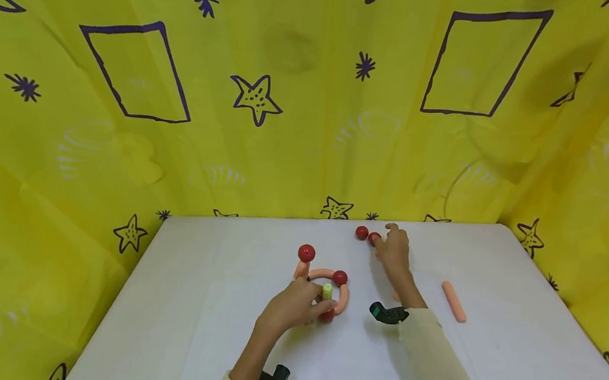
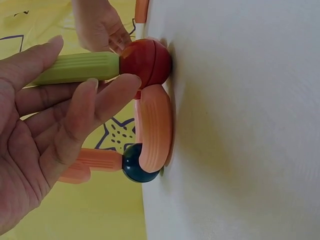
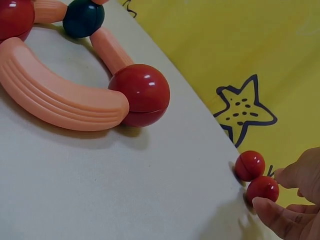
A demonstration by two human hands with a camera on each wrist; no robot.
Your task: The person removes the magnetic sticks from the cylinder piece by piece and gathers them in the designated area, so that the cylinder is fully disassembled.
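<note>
A ring of curved peach rods (image 1: 343, 299) joined by balls lies on the table. A ridged green rod (image 2: 82, 68) stands up from one of its red balls (image 2: 145, 62); the left hand (image 1: 296, 302) holds this rod between thumb and fingers. A dark teal ball (image 2: 137, 164) joins the ring, with a peach rod rising from it. Another red ball (image 1: 306, 252) tops an upright peach rod. Farther back, the right hand (image 1: 394, 254) reaches to two loose red balls (image 3: 250, 165), thumb tip at the nearer one and index finger spread away from it.
A straight peach rod (image 1: 454, 302) lies on the right of the white table (image 1: 204, 315). Behind and beside the table hangs a yellow cloth (image 1: 297, 152) with drawn stars. Dark wrist devices (image 1: 388, 313) are worn on both arms.
</note>
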